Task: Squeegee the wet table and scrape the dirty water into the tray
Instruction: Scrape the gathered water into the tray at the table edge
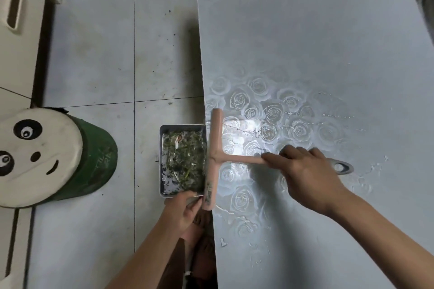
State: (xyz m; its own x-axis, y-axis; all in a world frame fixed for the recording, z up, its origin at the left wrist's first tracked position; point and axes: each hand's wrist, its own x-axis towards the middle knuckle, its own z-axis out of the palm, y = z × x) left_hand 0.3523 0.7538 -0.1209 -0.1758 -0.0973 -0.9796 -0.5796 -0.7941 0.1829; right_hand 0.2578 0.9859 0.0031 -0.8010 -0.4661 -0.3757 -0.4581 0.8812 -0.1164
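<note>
Head view, looking down. Your right hand [307,176] grips the handle of the pink T-shaped squeegee [215,148]: the fingers are curled over the shaft and the forefinger is stretched along it toward the blade. The grey end of the handle, with its hanging hole [340,167], shows beyond your wrist. The squeegee lies on the table [305,30], its blade running along the table's left edge and its near end reaching just past that edge.

Your left hand [185,206] holds the tray [182,126] at its near right corner, with the thumb laid over the near rim and the fingers curled below. The tray is held against the table's left edge, directly beside the blade, above the floor. It holds dirty water thick with green scraps [185,159].

The table top bears a printed rose pattern [258,112], bright with glare near the squeegee. Streaks and beads of water [340,116] lie to the right of the roses, and more lie on the near side of the table.

On the tiled floor [94,54] to the left stands a green stool with a panda-face seat [35,159]; specks of dirt dot the tiles.
</note>
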